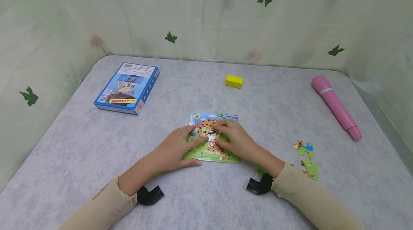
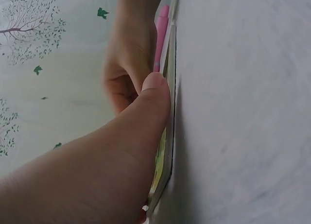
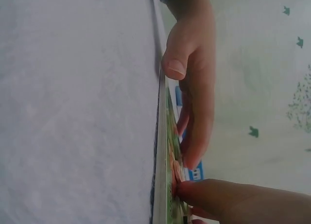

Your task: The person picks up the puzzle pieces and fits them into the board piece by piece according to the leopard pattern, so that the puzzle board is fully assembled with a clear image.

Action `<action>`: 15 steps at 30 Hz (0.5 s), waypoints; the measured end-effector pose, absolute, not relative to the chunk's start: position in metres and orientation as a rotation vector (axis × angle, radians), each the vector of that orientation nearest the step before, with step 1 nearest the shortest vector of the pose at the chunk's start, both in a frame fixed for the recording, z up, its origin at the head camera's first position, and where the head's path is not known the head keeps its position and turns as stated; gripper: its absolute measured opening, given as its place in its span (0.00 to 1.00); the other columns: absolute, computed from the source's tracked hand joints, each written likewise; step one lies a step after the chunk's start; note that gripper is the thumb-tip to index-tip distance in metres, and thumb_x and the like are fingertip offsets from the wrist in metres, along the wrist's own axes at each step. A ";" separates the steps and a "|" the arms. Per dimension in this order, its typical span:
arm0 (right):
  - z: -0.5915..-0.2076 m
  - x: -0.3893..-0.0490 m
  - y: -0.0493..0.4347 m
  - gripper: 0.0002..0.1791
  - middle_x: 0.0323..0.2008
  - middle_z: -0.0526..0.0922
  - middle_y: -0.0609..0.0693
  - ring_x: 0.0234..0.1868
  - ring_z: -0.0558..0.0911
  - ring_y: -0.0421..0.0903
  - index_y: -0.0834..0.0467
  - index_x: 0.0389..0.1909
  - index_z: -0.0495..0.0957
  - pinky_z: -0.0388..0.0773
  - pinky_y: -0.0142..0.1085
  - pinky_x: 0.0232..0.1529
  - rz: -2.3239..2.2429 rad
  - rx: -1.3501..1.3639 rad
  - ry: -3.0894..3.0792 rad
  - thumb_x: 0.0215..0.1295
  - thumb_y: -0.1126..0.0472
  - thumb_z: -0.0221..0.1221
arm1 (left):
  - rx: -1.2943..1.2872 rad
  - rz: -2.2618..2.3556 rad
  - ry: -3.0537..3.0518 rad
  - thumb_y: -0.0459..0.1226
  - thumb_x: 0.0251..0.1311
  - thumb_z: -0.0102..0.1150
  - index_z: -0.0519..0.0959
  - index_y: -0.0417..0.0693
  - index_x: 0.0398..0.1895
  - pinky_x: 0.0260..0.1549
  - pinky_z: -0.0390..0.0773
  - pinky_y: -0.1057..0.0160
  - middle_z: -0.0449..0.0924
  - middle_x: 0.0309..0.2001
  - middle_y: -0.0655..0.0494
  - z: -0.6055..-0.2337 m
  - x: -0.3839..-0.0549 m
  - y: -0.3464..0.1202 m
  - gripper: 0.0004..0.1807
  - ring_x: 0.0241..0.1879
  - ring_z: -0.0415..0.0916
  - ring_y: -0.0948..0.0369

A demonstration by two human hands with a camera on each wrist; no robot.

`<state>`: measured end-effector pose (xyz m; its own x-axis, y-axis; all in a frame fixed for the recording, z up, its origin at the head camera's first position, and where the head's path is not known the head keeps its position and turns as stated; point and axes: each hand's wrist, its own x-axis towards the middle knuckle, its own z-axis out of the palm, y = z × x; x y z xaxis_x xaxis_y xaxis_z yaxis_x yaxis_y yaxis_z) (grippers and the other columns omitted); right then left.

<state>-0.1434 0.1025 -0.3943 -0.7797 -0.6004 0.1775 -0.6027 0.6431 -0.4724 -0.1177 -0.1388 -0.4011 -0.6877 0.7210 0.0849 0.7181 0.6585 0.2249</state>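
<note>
A square jigsaw puzzle (image 1: 206, 156) with a cartoon leopard lies flat at the middle of the table. My left hand (image 1: 175, 147) rests over its left side. Its fingers are spread and mostly straight, with the index finger reaching to the leopard's muzzle and the thumb near the front edge. From the right, my right hand (image 1: 237, 140) bends its thumb and index finger onto a puzzle piece (image 1: 211, 136) by the muzzle. The piece's outline is hard to make out under the fingers. In the right wrist view, the right thumb (image 3: 194, 191) touches the puzzle's surface.
Loose puzzle pieces (image 1: 310, 169) lie to the right, some partly behind the right forearm. A blue box (image 1: 127, 88) stands back left, a yellow block (image 1: 233, 81) back centre, and a pink wand-shaped object (image 1: 337, 108) at the right. A pale curtain hangs behind.
</note>
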 end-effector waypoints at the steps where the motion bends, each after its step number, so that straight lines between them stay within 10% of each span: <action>1: -0.395 -0.144 0.102 0.22 0.47 0.73 0.51 0.47 0.70 0.47 0.59 0.53 0.75 0.67 0.41 0.47 0.805 1.045 -2.847 0.57 0.57 0.61 | 1.234 0.382 2.853 0.65 0.54 0.44 0.61 0.63 0.66 0.58 0.53 0.48 0.49 0.67 0.43 -0.401 -0.117 -0.138 0.37 0.64 0.49 0.49; 15: -0.391 -0.148 0.106 0.24 0.44 0.69 0.46 0.43 0.66 0.44 0.52 0.56 0.73 0.61 0.42 0.43 0.780 1.070 -2.936 0.58 0.52 0.60 | 1.171 0.464 2.832 0.62 0.55 0.46 0.63 0.64 0.64 0.57 0.53 0.47 0.46 0.67 0.45 -0.401 -0.117 -0.138 0.33 0.64 0.47 0.49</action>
<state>-0.1480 0.1062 -0.3905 -0.7766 -0.6238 0.0884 -0.5854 0.6627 -0.4671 -0.1166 -0.1378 -0.4010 -0.7138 0.6965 0.0743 0.6838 0.6699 0.2894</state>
